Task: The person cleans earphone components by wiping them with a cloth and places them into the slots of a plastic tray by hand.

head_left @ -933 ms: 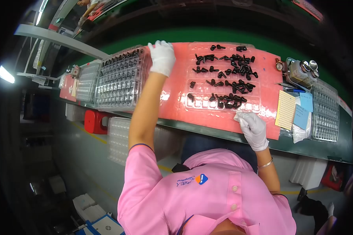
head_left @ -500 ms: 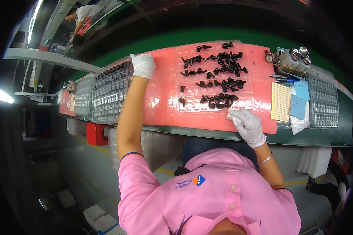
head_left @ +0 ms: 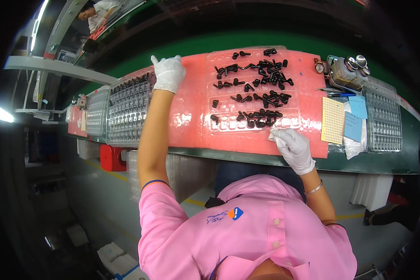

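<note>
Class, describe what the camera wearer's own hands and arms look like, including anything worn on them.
The left hand and right hand wear plain white gloves. The pink sleeves are short, with dark blue edging, leaving the forearms bare. A slim, shiny, silver-coloured bracelet circles the right one, near the glove; none shows on the left.

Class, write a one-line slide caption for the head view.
At a pink mat, gloved left hand beside one clear tray, gloved right hand near a second tray strewn with black pieces.
</note>
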A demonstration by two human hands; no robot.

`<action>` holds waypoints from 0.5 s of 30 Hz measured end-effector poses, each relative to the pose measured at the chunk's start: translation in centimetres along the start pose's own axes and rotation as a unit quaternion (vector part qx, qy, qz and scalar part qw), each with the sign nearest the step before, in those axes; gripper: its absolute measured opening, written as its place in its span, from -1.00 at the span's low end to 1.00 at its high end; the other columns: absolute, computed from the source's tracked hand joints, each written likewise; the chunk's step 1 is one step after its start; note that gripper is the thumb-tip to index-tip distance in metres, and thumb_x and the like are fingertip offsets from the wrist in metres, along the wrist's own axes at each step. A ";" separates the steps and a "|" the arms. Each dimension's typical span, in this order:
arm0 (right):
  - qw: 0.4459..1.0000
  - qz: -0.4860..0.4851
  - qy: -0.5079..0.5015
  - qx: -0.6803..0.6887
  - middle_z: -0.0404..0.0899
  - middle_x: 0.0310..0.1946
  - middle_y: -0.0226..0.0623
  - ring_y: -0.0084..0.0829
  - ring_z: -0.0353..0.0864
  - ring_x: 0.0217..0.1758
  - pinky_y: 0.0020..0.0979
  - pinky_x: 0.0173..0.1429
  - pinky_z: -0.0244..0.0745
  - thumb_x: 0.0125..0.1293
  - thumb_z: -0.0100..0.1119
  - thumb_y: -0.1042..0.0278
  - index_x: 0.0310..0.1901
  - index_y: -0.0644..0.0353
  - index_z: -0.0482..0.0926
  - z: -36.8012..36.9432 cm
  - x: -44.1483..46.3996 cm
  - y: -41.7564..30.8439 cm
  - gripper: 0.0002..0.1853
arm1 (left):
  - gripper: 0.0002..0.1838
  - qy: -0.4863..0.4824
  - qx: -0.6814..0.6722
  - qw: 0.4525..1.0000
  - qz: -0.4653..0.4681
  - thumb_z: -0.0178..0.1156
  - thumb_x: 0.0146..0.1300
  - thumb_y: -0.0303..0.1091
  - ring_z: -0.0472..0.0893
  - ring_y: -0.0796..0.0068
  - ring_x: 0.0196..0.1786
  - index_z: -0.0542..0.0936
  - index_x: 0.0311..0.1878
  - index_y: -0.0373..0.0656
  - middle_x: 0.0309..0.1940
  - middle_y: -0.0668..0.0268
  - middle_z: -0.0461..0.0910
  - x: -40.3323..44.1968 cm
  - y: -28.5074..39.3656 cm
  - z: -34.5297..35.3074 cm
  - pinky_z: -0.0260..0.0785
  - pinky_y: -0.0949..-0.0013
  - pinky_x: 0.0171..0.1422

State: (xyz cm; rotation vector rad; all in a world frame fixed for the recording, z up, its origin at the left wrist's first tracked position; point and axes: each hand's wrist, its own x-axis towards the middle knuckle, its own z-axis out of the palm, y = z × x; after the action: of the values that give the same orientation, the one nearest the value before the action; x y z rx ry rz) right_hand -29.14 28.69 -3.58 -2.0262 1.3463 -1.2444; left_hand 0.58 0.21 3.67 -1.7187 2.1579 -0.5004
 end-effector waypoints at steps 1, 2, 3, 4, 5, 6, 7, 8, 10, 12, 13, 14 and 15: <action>1.000 0.003 0.000 0.000 0.69 -0.29 -0.23 -0.40 0.71 -0.33 -0.48 -0.29 0.57 0.27 0.25 0.59 0.01 0.21 0.59 0.0 0.0 0.0 -0.72 | -0.66 0.073 -0.048 0.996 -0.002 0.01 0.36 -0.25 0.64 0.24 0.10 0.64 0.10 -0.06 -0.04 0.21 0.71 -0.9 0.2 -0.8 -0.02 -0.23 0.50; 1.000 0.005 0.001 0.000 0.69 -0.29 -0.22 -0.40 0.71 -0.33 -0.47 -0.29 0.57 0.27 0.25 0.60 0.00 0.22 0.59 0.0 0.0 0.0 -0.73 | -0.69 0.155 -0.173 0.972 0.040 0.06 0.35 -0.23 0.64 0.24 0.06 0.64 0.07 -0.04 -0.09 0.23 0.71 -1.9 0.4 -1.3 0.03 -0.20 0.47; 1.000 0.008 0.001 0.000 0.69 -0.28 -0.21 -0.39 0.71 -0.33 -0.47 -0.29 0.57 0.27 0.24 0.60 0.00 0.22 0.59 0.0 0.0 0.0 -0.74 | -0.72 0.233 -0.293 0.924 0.081 0.10 0.34 -0.22 0.64 0.24 0.02 0.65 0.03 -0.03 -0.14 0.25 0.72 -3.3 0.7 -2.0 0.09 -0.17 0.44; 1.000 0.004 -0.002 0.003 0.69 -0.28 -0.21 -0.39 0.71 -0.33 -0.47 -0.29 0.57 0.27 0.24 0.60 0.00 0.22 0.59 0.1 -0.1 0.0 -0.74 | -0.75 0.183 -0.551 0.807 0.108 0.13 0.33 -0.23 0.63 0.29 0.01 0.62 -0.02 -0.09 -0.16 0.28 0.70 -5.7 1.7 -4.7 0.16 -0.16 0.37; 1.000 0.006 0.000 -0.005 0.69 -0.28 -0.21 -0.39 0.70 -0.34 -0.47 -0.28 0.57 0.27 0.24 0.61 -0.01 0.22 0.59 0.2 -0.2 0.1 -0.74 | -0.76 0.120 -0.764 0.621 0.125 0.16 0.33 -0.24 0.61 0.33 0.01 0.60 -0.06 -0.16 -0.19 0.30 0.68 -8.7 3.0 -7.6 0.22 -0.14 0.31; 1.000 0.007 0.001 -0.014 0.68 -0.28 -0.20 -0.38 0.69 -0.34 -0.47 -0.27 0.57 0.26 0.24 0.61 -0.02 0.22 0.59 0.3 -0.2 0.2 -0.74 | -0.88 0.062 -0.889 0.400 0.214 0.15 0.32 -0.30 0.62 0.39 -0.09 0.55 -0.21 -0.12 -0.27 0.33 0.64 -11.1 3.7 -8.8 0.26 -0.09 0.28; 1.000 0.008 0.003 -0.023 0.68 -0.28 -0.20 -0.37 0.69 -0.35 -0.46 -0.26 0.57 0.26 0.24 0.62 -0.03 0.22 0.59 0.4 -0.2 0.4 -0.75 | -0.90 0.001 -0.946 0.149 0.288 0.14 0.31 -0.37 0.62 0.45 -0.19 0.50 -0.35 -0.09 -0.35 0.36 0.60 -13.1 4.2 -9.8 0.30 -0.04 0.24; 1.000 0.008 -0.004 -0.020 0.68 -0.28 -0.20 -0.37 0.69 -0.35 -0.46 -0.26 0.57 0.26 0.24 0.62 -0.03 0.22 0.59 0.3 -0.2 0.4 -0.75 | -0.86 -0.030 -0.930 0.041 0.363 0.11 0.30 -0.40 0.59 0.45 -0.29 0.43 -0.41 -0.04 -0.40 0.34 0.57 -15.3 4.5 -11.4 0.36 0.00 0.15; 0.998 0.020 0.004 -0.056 0.69 -0.27 -0.27 -0.32 0.70 -0.28 -0.40 -0.22 0.58 0.27 0.25 0.50 -0.07 0.17 0.67 0.0 -0.2 0.1 -0.80 | -0.81 -0.065 -0.856 -0.085 0.507 0.05 0.28 -0.46 0.53 0.45 -0.47 0.38 -0.48 -0.03 -0.46 0.31 0.53 -16.6 4.2 -14.2 0.44 0.09 -0.05; 0.998 0.020 -0.010 -0.053 0.69 -0.26 -0.26 -0.31 0.70 -0.27 -0.39 -0.22 0.58 0.27 0.25 0.52 -0.06 0.17 0.66 -0.2 0.4 -0.4 -0.79 | -0.82 -0.037 -0.822 -0.136 0.552 0.00 0.27 -0.47 0.50 0.43 -0.52 0.40 -0.49 -0.10 -0.47 0.29 0.52 -18.0 4.3 -16.2 0.44 0.15 -0.24; 0.998 0.027 -0.010 -0.056 0.69 -0.25 -0.25 -0.29 0.70 -0.26 -0.39 -0.23 0.57 0.26 0.25 0.54 -0.06 0.17 0.66 -0.1 0.4 -0.5 -0.78 | -0.81 -0.004 -0.836 -0.173 0.522 -0.02 0.27 -0.47 0.51 0.42 -0.51 0.42 -0.50 -0.14 -0.47 0.29 0.53 -19.4 4.5 -17.0 0.42 0.19 -0.34; 0.998 0.028 -0.013 -0.053 0.69 -0.23 -0.23 -0.28 0.69 -0.26 -0.38 -0.22 0.57 0.25 0.25 0.55 -0.05 0.19 0.65 0.1 0.0 -0.3 -0.77 | -0.82 -0.102 -0.811 -0.214 0.534 -0.01 0.26 -0.49 0.52 0.42 -0.49 0.43 -0.50 -0.17 -0.46 0.29 0.54 -19.5 3.5 -17.4 0.42 0.22 -0.35; 0.999 0.020 -0.006 -0.048 0.69 -0.21 -0.21 -0.29 0.69 -0.26 -0.41 -0.22 0.56 0.25 0.25 0.56 -0.04 0.20 0.64 0.3 -0.2 0.0 -0.77 | -0.82 -0.200 -0.773 -0.257 0.544 0.01 0.24 -0.51 0.54 0.43 -0.47 0.44 -0.50 -0.20 -0.46 0.29 0.55 -19.5 2.6 -17.3 0.42 0.26 -0.36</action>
State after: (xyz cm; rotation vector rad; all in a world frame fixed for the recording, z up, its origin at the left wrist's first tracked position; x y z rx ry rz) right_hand -28.94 28.83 -3.83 -2.0575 1.4599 -1.1679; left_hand -5.60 20.84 18.57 -1.0900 -0.6394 -2.2833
